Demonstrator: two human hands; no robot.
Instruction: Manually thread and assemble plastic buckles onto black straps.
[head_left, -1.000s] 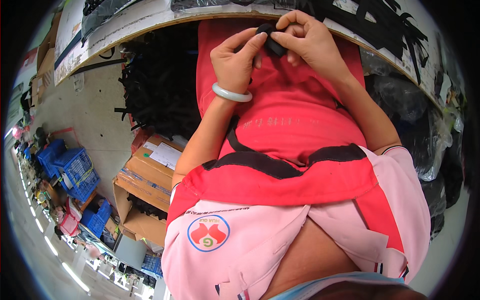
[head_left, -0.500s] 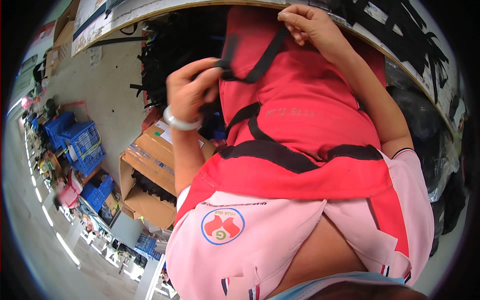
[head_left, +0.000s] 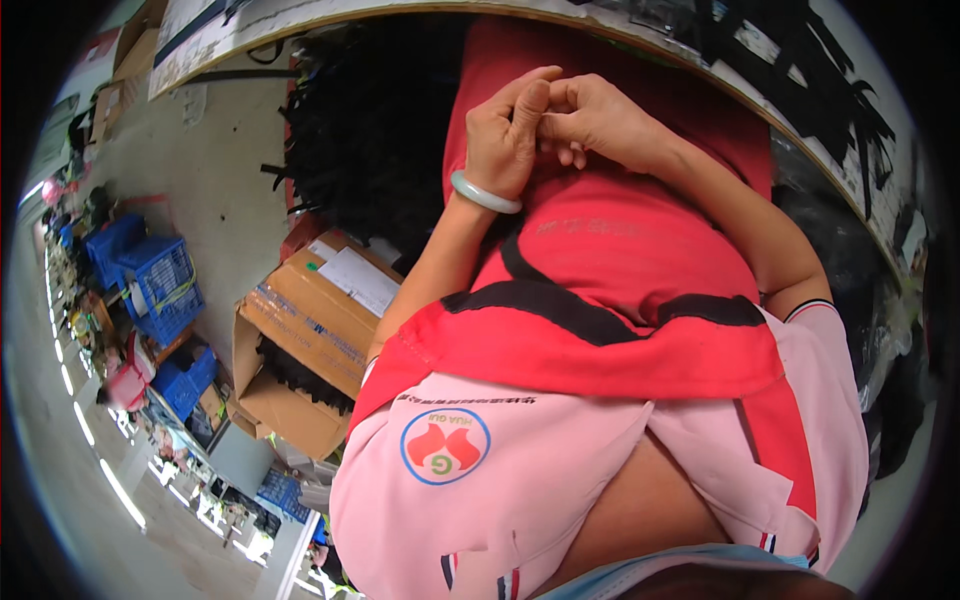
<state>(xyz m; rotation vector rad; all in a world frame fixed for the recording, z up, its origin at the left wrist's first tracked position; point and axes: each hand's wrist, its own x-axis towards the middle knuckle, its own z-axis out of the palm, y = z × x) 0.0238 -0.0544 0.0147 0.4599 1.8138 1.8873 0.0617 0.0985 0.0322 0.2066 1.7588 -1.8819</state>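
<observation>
White wooden-edged tabletop (head_left: 260, 30) carries black fabric straps (head_left: 815, 100). Left hand (head_left: 503, 145) and right hand (head_left: 603, 124) meet, partly curled, above the red fabric apron (head_left: 620, 260) on the lap; whether they grip anything cannot be told.

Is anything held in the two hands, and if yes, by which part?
It cannot be told: the left hand and right hand are close together over the apron and could hide something between them.
</observation>
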